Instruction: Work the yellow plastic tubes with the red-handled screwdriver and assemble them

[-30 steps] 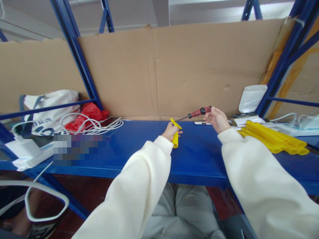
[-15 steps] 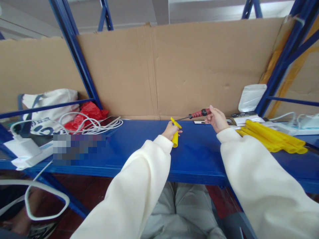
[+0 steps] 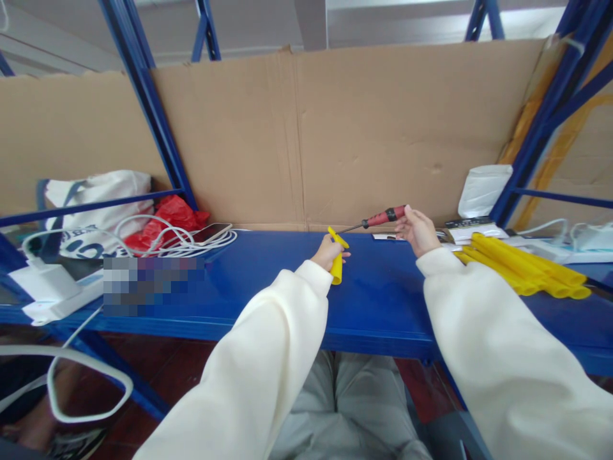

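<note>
The left hand (image 3: pixel 329 251) is closed around the yellow part (image 3: pixel 337 273), whose tube end comes out at five o'clock of the grip. The right hand (image 3: pixel 416 229), half curled, pinches the handle end of the screwdriver (image 3: pixel 383 217); from there the tool lies between eight and nine o'clock, its tip at the yellow part.

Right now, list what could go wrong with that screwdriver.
The screwdriver points at the yellow piece in the left hand; a slip might jab that hand. The right hand is at the screwdriver's far end, so its tip could wobble. The right sleeve runs near the yellow tubes and may nudge them.
</note>
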Available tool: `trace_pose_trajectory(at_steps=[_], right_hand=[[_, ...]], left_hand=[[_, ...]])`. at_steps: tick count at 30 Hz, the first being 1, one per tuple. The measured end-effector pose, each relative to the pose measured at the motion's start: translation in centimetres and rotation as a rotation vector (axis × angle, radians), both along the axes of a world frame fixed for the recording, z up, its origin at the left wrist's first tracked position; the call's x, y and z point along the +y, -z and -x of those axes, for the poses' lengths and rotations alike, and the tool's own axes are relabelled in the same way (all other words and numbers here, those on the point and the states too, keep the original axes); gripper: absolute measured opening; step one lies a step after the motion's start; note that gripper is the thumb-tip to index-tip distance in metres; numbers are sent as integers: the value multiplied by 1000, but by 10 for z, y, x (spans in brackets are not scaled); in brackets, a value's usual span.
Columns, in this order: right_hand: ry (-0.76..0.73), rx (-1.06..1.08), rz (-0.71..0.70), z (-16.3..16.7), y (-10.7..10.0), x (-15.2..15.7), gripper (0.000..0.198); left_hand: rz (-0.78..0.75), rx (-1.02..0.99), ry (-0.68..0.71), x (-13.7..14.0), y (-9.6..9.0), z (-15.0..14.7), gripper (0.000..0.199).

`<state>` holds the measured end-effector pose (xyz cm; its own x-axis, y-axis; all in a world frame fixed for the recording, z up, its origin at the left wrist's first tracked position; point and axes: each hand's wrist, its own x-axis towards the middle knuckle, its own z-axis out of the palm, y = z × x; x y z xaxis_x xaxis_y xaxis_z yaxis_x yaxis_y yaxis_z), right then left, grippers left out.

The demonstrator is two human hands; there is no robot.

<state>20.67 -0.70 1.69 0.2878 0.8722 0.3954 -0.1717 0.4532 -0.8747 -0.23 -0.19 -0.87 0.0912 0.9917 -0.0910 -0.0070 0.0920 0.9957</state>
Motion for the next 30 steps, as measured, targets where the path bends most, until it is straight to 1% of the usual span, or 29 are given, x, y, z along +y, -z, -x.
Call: trace_pose_trajectory(at_steps=[3, 6, 10, 15, 20, 24, 30], right_hand=[[14, 9, 40, 1, 0, 0, 46], [25, 13, 69, 2, 0, 0, 41], [-24, 9, 65, 2, 0, -2, 35], [-66, -21, 35, 3, -2, -3, 36], [-9, 5, 1, 3, -2, -2, 42], [23, 37, 30, 3, -3, -1, 45], [27, 38, 60, 5, -4, -4, 38]], left_hand=[[-2, 0, 6, -1, -1, 0, 51], [-2, 2, 8, -1, -1, -1, 51], [9, -2, -1, 0, -1, -1, 52], [3, -2, 0, 0, 0, -1, 51], [2, 8, 0, -1, -1, 0, 50], [-5, 12, 7, -2, -2, 0, 51], [3, 18, 16, -2, -1, -1, 51]])
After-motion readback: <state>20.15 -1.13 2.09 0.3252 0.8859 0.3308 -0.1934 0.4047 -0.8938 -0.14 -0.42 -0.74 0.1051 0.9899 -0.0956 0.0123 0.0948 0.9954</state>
